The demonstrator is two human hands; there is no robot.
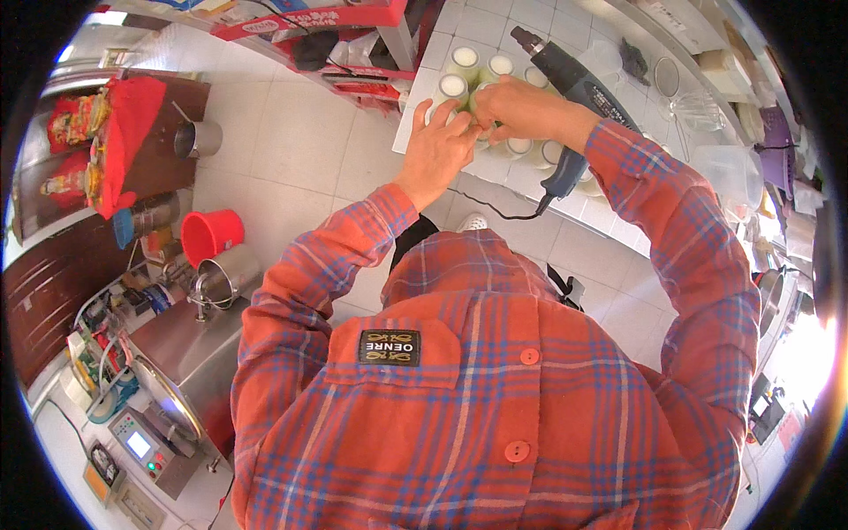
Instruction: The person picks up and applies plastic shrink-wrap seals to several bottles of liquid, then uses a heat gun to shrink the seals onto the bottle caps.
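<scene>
Both hands meet over a group of glass jars with pale contents on a white tiled table. My left hand (440, 149) reaches in from the left, its fingers spread and bent over a jar at the table's near left corner. Against its fingertips, my right hand (523, 109) has thumb and forefinger close together at the same jar's top; whether it pinches something I cannot tell. One jar (453, 86) stands just beyond my left fingers, another (465, 57) behind it. A dark heat gun (583, 86) lies across the jars beside my right wrist, its handle towards me.
The heat gun's black cord (497, 211) hangs over the edge of the tiled table (424, 109). Strainers (666, 77) and a clear plastic container (729, 173) are at the right. A red shelf rack (318, 20) stands beyond. On the left are a red bucket (212, 235) and a steel machine.
</scene>
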